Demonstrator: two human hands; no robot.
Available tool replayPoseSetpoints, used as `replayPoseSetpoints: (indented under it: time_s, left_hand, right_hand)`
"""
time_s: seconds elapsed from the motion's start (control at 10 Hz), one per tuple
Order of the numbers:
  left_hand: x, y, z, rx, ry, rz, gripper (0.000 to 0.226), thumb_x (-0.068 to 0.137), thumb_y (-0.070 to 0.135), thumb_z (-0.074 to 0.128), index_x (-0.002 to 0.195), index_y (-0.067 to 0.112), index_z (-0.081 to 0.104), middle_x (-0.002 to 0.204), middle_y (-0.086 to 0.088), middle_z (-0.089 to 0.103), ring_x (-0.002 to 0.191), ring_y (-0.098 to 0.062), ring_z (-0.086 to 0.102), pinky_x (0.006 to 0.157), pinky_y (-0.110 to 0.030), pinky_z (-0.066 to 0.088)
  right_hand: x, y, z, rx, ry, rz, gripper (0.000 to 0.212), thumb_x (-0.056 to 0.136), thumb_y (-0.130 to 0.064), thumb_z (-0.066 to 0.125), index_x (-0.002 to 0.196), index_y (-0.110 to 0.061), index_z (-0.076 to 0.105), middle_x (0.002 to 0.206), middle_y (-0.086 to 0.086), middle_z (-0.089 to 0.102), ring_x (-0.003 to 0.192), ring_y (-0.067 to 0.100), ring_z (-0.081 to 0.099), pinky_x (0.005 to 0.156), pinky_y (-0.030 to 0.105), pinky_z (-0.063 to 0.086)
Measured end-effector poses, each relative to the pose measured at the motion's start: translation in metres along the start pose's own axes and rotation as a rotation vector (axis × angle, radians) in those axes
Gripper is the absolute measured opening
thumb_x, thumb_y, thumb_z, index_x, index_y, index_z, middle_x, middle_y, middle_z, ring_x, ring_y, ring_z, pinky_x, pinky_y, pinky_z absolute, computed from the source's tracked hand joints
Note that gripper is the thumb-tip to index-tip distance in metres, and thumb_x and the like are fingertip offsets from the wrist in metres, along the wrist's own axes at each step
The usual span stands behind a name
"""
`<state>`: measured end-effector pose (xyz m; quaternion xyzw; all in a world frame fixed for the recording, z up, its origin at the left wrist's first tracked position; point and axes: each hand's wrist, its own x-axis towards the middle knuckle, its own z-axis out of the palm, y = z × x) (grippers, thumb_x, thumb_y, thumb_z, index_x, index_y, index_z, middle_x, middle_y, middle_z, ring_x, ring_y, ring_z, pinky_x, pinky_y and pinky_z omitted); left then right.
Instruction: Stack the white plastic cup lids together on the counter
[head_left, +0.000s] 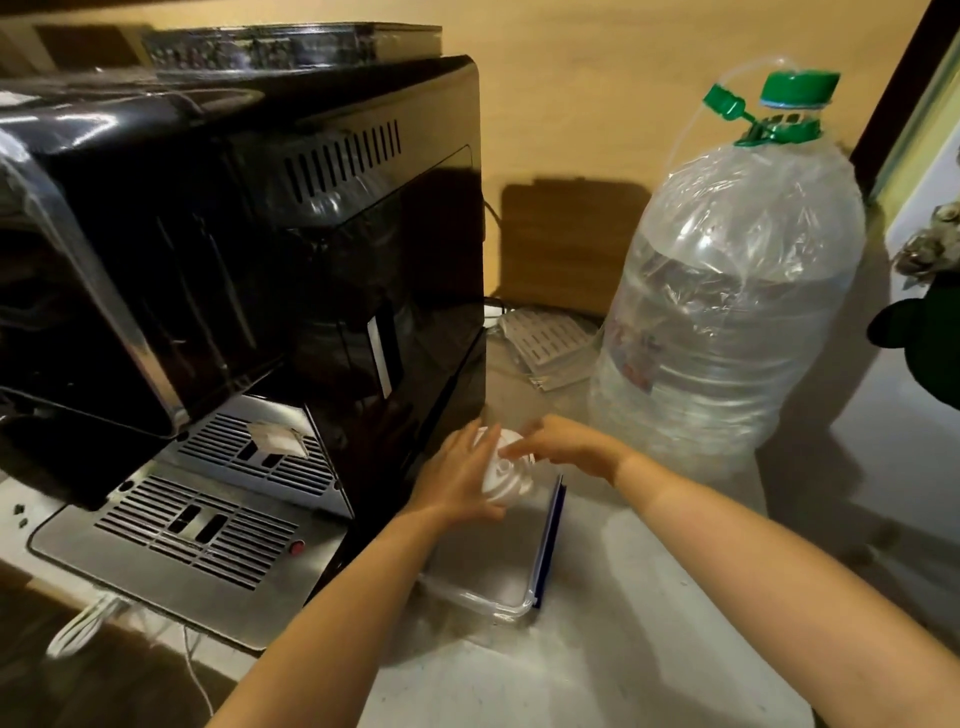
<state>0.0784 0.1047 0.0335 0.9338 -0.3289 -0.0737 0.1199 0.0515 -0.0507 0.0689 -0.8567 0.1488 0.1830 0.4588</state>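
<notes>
I am cupping the round white plastic cup lids (506, 475) in my left hand (457, 480), my right hand (563, 447) pinching the top lid; rims should align before pressing.

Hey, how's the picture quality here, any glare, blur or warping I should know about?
Head view: warm, dim light; wide-angle bending curves the coffee machine and wall edges; glare streaks the machine's glossy black side and the water bottle; the white lids are overexposed and slightly motion-blurred between the left hand and right hand.
</notes>
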Motion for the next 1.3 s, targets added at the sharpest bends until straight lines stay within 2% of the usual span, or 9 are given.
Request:
replayPoseSetpoints:
  time_s: [0.1,0.2,0.3,0.6,0.8,0.9,1.1,1.2,1.3]
  left_hand:
    - [-0.001,-0.004,0.014,0.048,0.027,0.024,0.091,0.072,0.042,0.069,0.143,0.021,0.017,0.151,-0.005,0.019,0.136,-0.024,0.023,0.101,-0.037,0.039]
    - [-0.002,-0.004,0.023,0.065,-0.004,0.011,0.084,0.073,0.044,0.067,0.14,0.021,0.022,0.145,-0.006,0.026,0.133,-0.024,0.028,0.096,-0.038,0.042]
    - [-0.002,-0.003,0.038,0.073,-0.058,-0.025,0.084,0.074,0.046,0.066,0.141,0.022,0.021,0.146,-0.006,0.026,0.133,-0.024,0.029,0.098,-0.038,0.041]
    - [-0.001,-0.007,0.06,0.02,-0.155,-0.042,0.09,0.078,0.055,0.057,0.146,0.016,0.012,0.149,-0.01,0.022,0.132,-0.027,0.034,0.096,-0.037,0.041]
    - [0.006,-0.011,0.064,0.061,-0.227,-0.024,0.099,0.077,0.051,0.062,0.147,0.013,0.002,0.154,-0.012,0.01,0.139,-0.028,0.02,0.105,-0.039,0.034]
    - [0.008,-0.01,0.067,0.128,-0.306,-0.041,0.108,0.077,0.05,0.063,0.147,0.013,-0.01,0.156,-0.017,-0.005,0.143,-0.034,0.002,0.112,-0.043,0.024]
    - [0.014,-0.013,0.064,0.115,-0.367,-0.054,0.117,0.07,0.052,0.069,0.146,0.015,-0.011,0.157,-0.015,-0.009,0.144,-0.032,-0.002,0.114,-0.044,0.021]
    - [0.015,-0.011,0.054,0.084,-0.392,-0.042,0.12,0.068,0.053,0.071,0.147,0.016,-0.011,0.157,-0.012,-0.009,0.145,-0.029,-0.004,0.116,-0.041,0.014]
    - [0.024,-0.004,0.037,0.026,-0.252,0.005,0.107,0.074,0.053,0.065,0.148,0.012,-0.001,0.157,-0.012,0.008,0.144,-0.026,0.006,0.116,-0.035,0.013]
  right_hand:
    - [0.013,0.005,0.012,-0.174,-0.027,0.003,0.037,0.086,-0.025,0.061,0.115,-0.003,0.059,0.109,0.011,0.058,0.094,0.018,0.05,0.078,0.023,0.04]
    - [0.018,0.008,0.021,-0.287,-0.048,-0.017,0.025,0.089,-0.019,0.056,0.107,-0.002,0.061,0.108,0.015,0.056,0.095,0.02,0.049,0.075,0.024,0.038]
    - [0.024,0.015,0.033,-0.469,-0.072,-0.036,0.04,0.092,-0.02,0.053,0.126,0.001,0.052,0.13,0.019,0.056,0.118,0.03,0.053,0.095,0.032,0.04]
    - [0.039,0.029,0.05,-0.843,-0.192,-0.025,0.038,0.093,-0.024,0.048,0.127,-0.007,0.051,0.136,0.013,0.052,0.13,0.03,0.044,0.11,0.048,0.026]
    - [0.044,0.031,0.048,-0.86,-0.159,-0.011,0.044,0.095,-0.032,0.043,0.134,-0.011,0.046,0.144,0.01,0.046,0.138,0.028,0.033,0.116,0.049,0.012]
    - [0.044,0.031,0.049,-0.89,-0.14,-0.008,0.041,0.096,-0.031,0.041,0.132,-0.013,0.049,0.141,0.008,0.048,0.136,0.027,0.036,0.115,0.048,0.012]
    - [0.04,0.032,0.046,-0.831,-0.089,-0.045,0.039,0.096,-0.027,0.041,0.13,-0.012,0.05,0.138,0.01,0.051,0.133,0.027,0.041,0.115,0.045,0.014]
    - [0.035,0.032,0.041,-0.737,-0.065,-0.067,0.039,0.095,-0.026,0.043,0.131,-0.011,0.049,0.136,0.013,0.053,0.127,0.029,0.047,0.109,0.038,0.029]
    - [0.022,0.027,0.023,-0.657,-0.004,-0.126,0.044,0.095,-0.028,0.044,0.135,-0.01,0.044,0.133,0.018,0.054,0.12,0.033,0.053,0.1,0.036,0.042]
